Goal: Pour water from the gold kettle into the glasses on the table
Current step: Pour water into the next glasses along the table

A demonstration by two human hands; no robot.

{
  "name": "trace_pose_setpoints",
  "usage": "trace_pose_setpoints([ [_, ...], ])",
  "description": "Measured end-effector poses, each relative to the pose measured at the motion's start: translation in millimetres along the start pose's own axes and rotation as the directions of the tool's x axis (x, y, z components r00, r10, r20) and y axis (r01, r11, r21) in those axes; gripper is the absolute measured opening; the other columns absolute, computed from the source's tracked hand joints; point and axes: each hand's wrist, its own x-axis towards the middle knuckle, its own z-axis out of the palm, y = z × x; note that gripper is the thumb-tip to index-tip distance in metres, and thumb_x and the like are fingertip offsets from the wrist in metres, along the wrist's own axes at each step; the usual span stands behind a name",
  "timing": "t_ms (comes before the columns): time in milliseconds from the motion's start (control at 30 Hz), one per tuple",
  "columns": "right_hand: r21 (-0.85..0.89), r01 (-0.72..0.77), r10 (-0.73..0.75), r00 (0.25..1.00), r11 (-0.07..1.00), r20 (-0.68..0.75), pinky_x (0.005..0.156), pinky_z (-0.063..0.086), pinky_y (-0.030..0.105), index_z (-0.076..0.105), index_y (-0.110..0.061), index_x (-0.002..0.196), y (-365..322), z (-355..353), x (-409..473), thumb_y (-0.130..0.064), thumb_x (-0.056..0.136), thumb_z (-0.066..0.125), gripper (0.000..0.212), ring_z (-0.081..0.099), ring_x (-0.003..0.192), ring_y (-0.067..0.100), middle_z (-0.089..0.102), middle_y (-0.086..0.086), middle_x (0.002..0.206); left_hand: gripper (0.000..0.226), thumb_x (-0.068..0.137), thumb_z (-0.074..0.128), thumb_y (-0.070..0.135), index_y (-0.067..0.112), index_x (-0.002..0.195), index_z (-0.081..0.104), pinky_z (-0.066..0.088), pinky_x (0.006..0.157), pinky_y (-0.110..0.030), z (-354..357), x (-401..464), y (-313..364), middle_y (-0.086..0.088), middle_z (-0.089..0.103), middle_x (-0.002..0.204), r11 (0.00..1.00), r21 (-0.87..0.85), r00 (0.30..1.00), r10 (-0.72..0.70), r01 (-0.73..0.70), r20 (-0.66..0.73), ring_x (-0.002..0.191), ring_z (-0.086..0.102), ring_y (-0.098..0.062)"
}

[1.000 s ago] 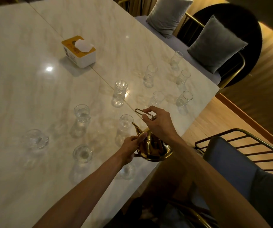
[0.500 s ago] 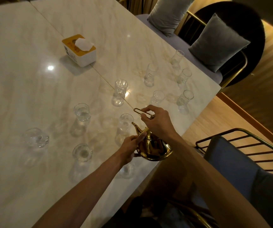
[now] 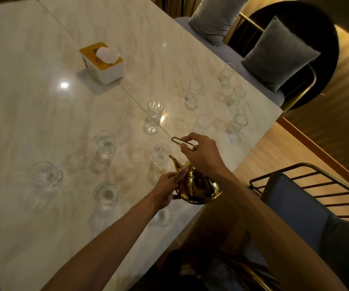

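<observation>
One kettle [image 3: 198,186], gold, at the table's [image 3: 33,101] near right edge, spout beside a glass [image 3: 160,157]. Right hand [image 3: 203,154] pinches the raised handle [image 3: 182,142]; left hand [image 3: 167,185] fingers curl round the body. More glasses stand further off.

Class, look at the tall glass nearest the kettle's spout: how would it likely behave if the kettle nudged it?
The glass looks tall and narrow, so it would probably tip rather than slide. The marble table looks glossy, so it might also skid a little. Being thin clear glass, it is likely fragile if knocked by the kettle.
</observation>
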Motion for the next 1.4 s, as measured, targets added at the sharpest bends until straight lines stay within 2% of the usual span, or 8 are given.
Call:
trace_pose_setpoints([
  [367, 0.0, 0.026, -0.026, 1.0, 1.0, -0.008, 0.06, 0.043, 0.015, 0.072, -0.02, 0.118, -1, 3, 0, -0.028, 0.094, 0.068, 0.025, 0.059, 0.064, 0.001, 0.072, 0.008, 0.114, 0.046, 0.088, 0.068, 0.047, 0.007, 0.112, 0.067, 0.052, 0.078, -0.043, -2, -1, 1, -0.004, 0.069, 0.099, 1.0, 0.002, 1.0, 0.0, 0.0, -0.001, 0.091, 0.062, -0.02],
  [533, -0.005, 0.038, -0.038, 0.999, 0.999, -0.018, 0.061, 0.044, 0.014, 0.072, -0.019, 0.118, -2, 4, -1, -0.027, 0.094, 0.069, 0.026, 0.06, 0.066, 0.001, 0.072, 0.007, 0.117, 0.051, 0.086, 0.07, 0.05, 0.006, 0.113, 0.067, 0.052, 0.095, -0.052, -6, 2, -1, -0.008, 0.07, 0.107, 1.0, 0.019, 1.0, 0.001, -0.001, 0.011, 0.099, 0.063, -0.025],
  [700, 0.004, 0.046, -0.046, 0.999, 0.999, -0.028, 0.069, 0.051, 0.018, 0.071, -0.02, 0.119, 0, 4, -4, -0.028, 0.094, 0.068, 0.026, 0.066, 0.075, 0.007, 0.071, 0.002, 0.122, 0.054, 0.086, 0.07, 0.05, 0.004, 0.115, 0.066, 0.056, 0.084, -0.047, -6, 3, -2, -0.009, 0.071, 0.106, 0.999, 0.038, 1.0, 0.028, -0.028, 0.011, 0.097, 0.065, -0.024],
  [833, 0.059, 0.032, -0.03, 0.999, 0.998, -0.035, 0.062, 0.049, 0.024, 0.07, -0.024, 0.119, 7, 4, -10, -0.03, 0.095, 0.067, 0.024, 0.059, 0.059, 0.004, 0.071, -0.001, 0.088, 0.06, 0.08, 0.072, 0.055, 0.007, 0.116, 0.066, 0.057, 0.085, -0.048, -9, 5, -7, -0.01, 0.071, 0.111, 0.995, 0.079, 0.998, 0.057, -0.056, 0.001, 0.101, 0.067, -0.026],
  [967, 0.091, 0.03, -0.024, 0.998, 0.995, -0.064, 0.06, 0.057, 0.04, 0.068, -0.03, 0.117, 17, 6, -20, -0.033, 0.095, 0.066, 0.022, 0.064, 0.057, 0.023, 0.069, 0.001, 0.067, 0.079, 0.067, 0.074, 0.064, 0.01, 0.124, 0.061, 0.057, 0.076, -0.039, -9, 3, -10, -0.009, 0.07, 0.115, 0.988, 0.119, 0.995, 0.103, -0.1, -0.019, 0.102, 0.067, -0.025],
  [1133, 0.145, 0.054, -0.037, 0.992, 0.988, -0.118, 0.053, 0.044, 0.015, 0.069, -0.022, 0.118, 23, 6, -33, -0.025, 0.096, 0.067, 0.022, 0.053, 0.046, 0.005, 0.055, -0.01, 0.053, 0.088, 0.062, 0.075, 0.067, 0.013, 0.129, 0.058, 0.058, 0.07, -0.034, -9, 3, -15, -0.007, 0.063, 0.123, 0.972, 0.157, 0.981, 0.186, -0.175, -0.059, 0.101, 0.068, -0.022],
  [1267, 0.203, 0.068, -0.04, 0.99, 0.977, -0.138, 0.054, 0.047, 0.014, 0.068, -0.018, 0.118, 28, 8, -42, -0.02, 0.096, 0.067, 0.022, 0.055, 0.048, 0.007, 0.055, -0.012, 0.052, 0.098, 0.053, 0.08, 0.075, 0.017, 0.129, 0.058, 0.059, 0.089, -0.048, -11, 3, -18, -0.004, 0.06, 0.127, 0.955, 0.199, 0.964, 0.242, -0.218, -0.106, 0.109, 0.066, -0.027],
  [1400, 0.234, 0.078, -0.041, 0.986, 0.969, -0.161, 0.063, 0.059, 0.021, 0.067, -0.021, 0.117, 30, 10, -49, -0.022, 0.096, 0.068, 0.021, 0.067, 0.069, 0.015, 0.069, -0.001, 0.076, 0.102, 0.048, 0.078, 0.083, 0.021, 0.128, 0.059, 0.055, 0.096, -0.053, -15, 4, -23, -0.003, 0.059, 0.131, 0.925, 0.285, 0.945, 0.299, -0.253, -0.132, 0.116, 0.063, -0.028],
])
